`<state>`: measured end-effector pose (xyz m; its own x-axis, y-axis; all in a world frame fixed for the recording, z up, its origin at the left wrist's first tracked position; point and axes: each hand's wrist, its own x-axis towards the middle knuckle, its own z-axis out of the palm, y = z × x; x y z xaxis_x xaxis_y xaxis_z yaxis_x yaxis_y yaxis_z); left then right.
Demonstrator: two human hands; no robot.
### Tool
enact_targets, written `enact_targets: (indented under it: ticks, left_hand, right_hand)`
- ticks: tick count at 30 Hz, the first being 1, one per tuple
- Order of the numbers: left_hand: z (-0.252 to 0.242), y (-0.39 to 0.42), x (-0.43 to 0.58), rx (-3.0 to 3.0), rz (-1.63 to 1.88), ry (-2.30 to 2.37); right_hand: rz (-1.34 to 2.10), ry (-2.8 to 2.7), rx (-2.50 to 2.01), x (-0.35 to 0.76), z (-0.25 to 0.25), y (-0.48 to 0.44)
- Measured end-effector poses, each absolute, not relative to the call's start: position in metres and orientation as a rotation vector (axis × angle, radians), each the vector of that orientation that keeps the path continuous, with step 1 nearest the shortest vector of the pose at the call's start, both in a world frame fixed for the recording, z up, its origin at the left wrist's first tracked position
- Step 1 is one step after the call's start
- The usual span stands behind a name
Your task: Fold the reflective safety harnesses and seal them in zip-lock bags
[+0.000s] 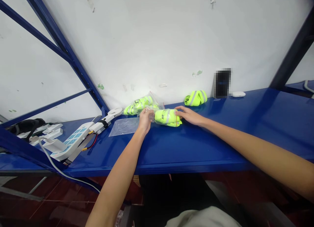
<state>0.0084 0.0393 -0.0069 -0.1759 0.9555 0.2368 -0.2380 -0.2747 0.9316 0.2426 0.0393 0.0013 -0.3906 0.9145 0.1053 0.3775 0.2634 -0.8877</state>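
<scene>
A rolled neon-yellow reflective vest point(163, 116) with a grey stripe lies in a clear plastic bag point(153, 117) on the blue table. Part of the roll pokes out at the bag's right end, by its red-edged mouth. My left hand point(146, 119) is closed on the bag's left end. At the mouth, my right hand point(188, 115) has its fingers around the right end of the roll; the fingertips are partly hidden. Behind my left hand lie more bagged reflective vests point(138, 105). A loose rolled vest point(195, 98) rests against the wall, beyond my right hand.
A flat clear bag point(124, 126) lies left of my left hand. Further left are a white handheld fan point(108, 119), a power strip point(73, 140) and a red-black cable point(93, 141). A blurred dark object point(222, 83) and a white item point(238, 94) stand right, against the wall.
</scene>
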Motion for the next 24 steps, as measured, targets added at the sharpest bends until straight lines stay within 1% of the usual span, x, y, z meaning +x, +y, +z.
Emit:
enact_targets:
  ticks: [5, 9, 14, 18, 21, 24]
  left_hand:
    - [-0.015, 0.037, 0.011, 1.544, 1.349, 1.222]
    - [-0.016, 0.036, 0.01, 1.706, 1.261, 1.375]
    - [-0.02, 0.038, 0.006, 1.686, 1.214, 1.306]
    - [-0.025, 0.042, 0.006, 1.621, 1.354, 1.219]
    - [-0.024, 0.043, 0.009, 1.46, 1.551, 1.148]
    - [-0.019, 0.042, 0.013, 1.301, 1.67, 1.037]
  right_hand:
    - [0.929, -1.873, -1.246, 0.246, 0.001, 0.044]
    - [1.053, -1.681, -1.272, 0.248, 0.003, 0.046]
    - [1.152, -1.561, -1.283, 0.248, 0.002, 0.044]
    - [1.162, -1.591, -1.266, 0.246, 0.001, 0.043]
    - [1.273, -1.533, -1.166, 0.243, 0.002, 0.042]
    - [1.376, -1.487, -1.089, 0.241, 0.003, 0.04]
